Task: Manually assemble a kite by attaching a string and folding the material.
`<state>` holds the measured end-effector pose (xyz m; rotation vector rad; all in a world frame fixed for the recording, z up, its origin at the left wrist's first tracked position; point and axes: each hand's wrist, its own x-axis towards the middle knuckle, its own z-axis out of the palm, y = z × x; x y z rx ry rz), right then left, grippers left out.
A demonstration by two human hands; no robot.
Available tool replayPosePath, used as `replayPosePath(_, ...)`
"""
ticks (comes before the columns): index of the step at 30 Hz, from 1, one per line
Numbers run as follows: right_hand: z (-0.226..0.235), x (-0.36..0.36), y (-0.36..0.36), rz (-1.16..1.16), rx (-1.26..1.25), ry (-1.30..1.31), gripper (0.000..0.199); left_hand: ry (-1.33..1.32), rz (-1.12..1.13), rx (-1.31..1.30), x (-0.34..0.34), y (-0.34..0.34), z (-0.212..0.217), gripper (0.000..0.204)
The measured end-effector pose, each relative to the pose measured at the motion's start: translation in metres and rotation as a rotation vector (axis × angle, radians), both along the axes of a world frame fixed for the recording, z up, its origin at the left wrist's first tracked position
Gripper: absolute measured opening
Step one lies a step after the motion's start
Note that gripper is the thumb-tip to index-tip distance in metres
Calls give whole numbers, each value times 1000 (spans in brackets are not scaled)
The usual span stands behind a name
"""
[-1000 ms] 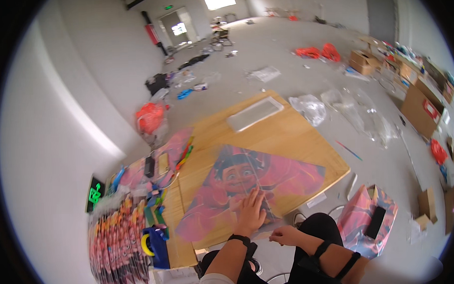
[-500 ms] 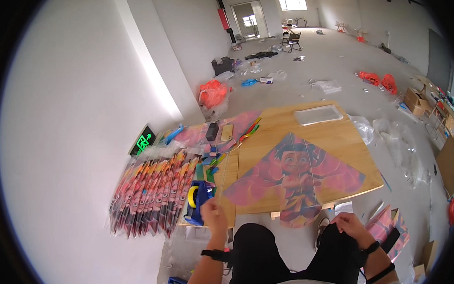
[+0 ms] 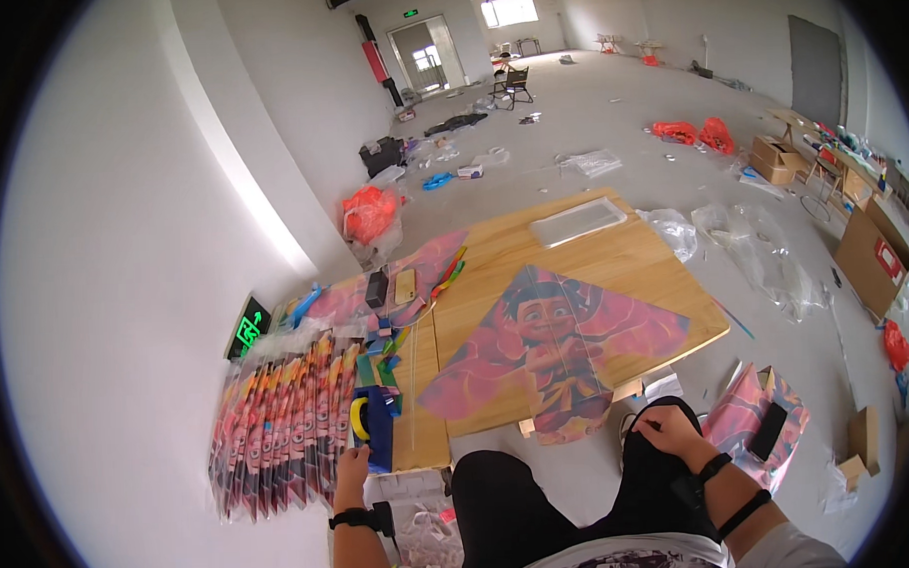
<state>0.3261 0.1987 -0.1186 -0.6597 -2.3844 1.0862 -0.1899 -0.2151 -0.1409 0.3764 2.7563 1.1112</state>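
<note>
A pink and purple kite (image 3: 567,350) printed with a cartoon figure lies spread on the wooden table (image 3: 493,238), its tail hanging past the near edge toward my knees. At the table's near left corner stands a blue tape dispenser (image 3: 382,432) with a yellow tape roll (image 3: 359,419). My left hand (image 3: 352,469) is at the dispenser's near end, fingers drawn together; whatever they pinch is too small to make out. Over my right knee, my right hand (image 3: 670,429) is closed with its fingertips together, apart from the kite. Anything in it is hidden.
Folded printed kites (image 3: 284,420) in clear plastic lie left of the dispenser. Behind it are a gold phone (image 3: 405,286), a black box (image 3: 377,289) and colored ribbons (image 3: 456,271). A clear plastic sleeve (image 3: 577,222) lies at the far edge. A printed bag (image 3: 755,424) stands right.
The view has turned to the right. My left hand has moved down and left to the dispenser's near end. My right hand stays closed by my right knee.
</note>
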Motion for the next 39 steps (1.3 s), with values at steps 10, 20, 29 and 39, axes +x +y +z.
replayPosePath(10,1,-6,-3,-21,-5,13,13,53,133,-93,-10,2,11,43)
replayPosePath(20,-1,-4,1,-81,-7,14,14,-130,-106,169,10,-3,70,32)
replayPosePath(29,-2,-4,1,-91,1,13,13,-493,123,416,32,-18,70,26)
replayPosePath(39,-3,-7,4,-107,-11,4,12,-549,122,397,54,-59,55,29)
